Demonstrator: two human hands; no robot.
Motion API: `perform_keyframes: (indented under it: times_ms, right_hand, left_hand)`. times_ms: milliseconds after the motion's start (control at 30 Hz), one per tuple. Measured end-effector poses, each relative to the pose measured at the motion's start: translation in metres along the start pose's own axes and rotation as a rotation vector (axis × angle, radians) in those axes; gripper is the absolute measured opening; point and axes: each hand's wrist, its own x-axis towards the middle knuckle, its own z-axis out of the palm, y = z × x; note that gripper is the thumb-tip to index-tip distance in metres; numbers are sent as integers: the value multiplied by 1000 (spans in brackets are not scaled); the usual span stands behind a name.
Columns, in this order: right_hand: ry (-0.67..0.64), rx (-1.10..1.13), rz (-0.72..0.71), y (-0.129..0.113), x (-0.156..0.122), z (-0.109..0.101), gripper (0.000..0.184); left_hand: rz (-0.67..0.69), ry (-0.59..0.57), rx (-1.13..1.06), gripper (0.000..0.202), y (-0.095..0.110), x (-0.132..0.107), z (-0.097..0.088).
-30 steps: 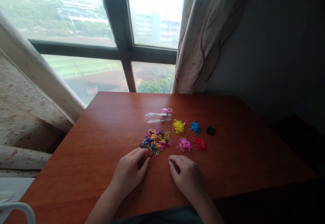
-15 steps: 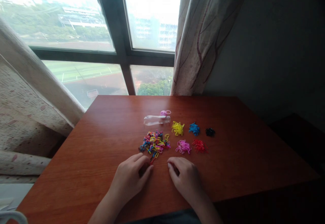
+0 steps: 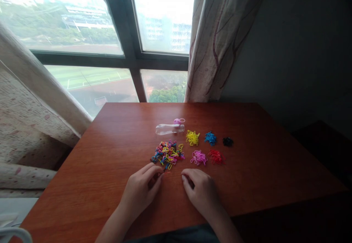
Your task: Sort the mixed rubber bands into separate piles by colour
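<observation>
A mixed pile of small coloured rubber bands (image 3: 167,152) lies on the wooden table (image 3: 110,155). To its right sit sorted little heaps: yellow (image 3: 193,137), blue (image 3: 210,138), black (image 3: 227,141), pink (image 3: 199,157) and red (image 3: 216,156). My left hand (image 3: 141,189) rests just below the mixed pile, fingers curled and pinching a red band (image 3: 165,173) at its tips. My right hand (image 3: 200,193) lies beside it with its fingers curled under; what they hold, if anything, is hidden.
A clear small bottle (image 3: 169,128) lies on its side behind the mixed pile, with a pink cap (image 3: 179,120) next to it. Curtains hang at left and right of the window. A dark wall rises on the right.
My left hand has drawn back slightly toward me, pulling a red band out of the mixed pile's near edge. The right hand stays where it was.
</observation>
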Motion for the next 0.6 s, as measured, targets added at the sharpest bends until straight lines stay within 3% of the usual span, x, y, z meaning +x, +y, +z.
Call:
perform_keyframes:
  times_ms: [100, 233, 300, 433, 600]
  right_hand:
    - [4, -15, -20, 1, 0, 0, 20]
    - [6, -90, -30, 5, -1, 3, 18]
    - [5, -157, 2, 8, -2, 5, 17]
    - [-27, -222, 27, 10, -2, 6, 18]
    - [-15, -188, 21, 8, -2, 5, 17]
  left_hand:
    - [34, 36, -21, 14, 13, 14, 2]
    - [168, -109, 27, 14, 46, 56, 13]
    - [225, -205, 108, 13, 64, 81, 24]
    - [315, -282, 136, 10, 93, 124, 52]
    - [340, -339, 168, 14, 106, 149, 76]
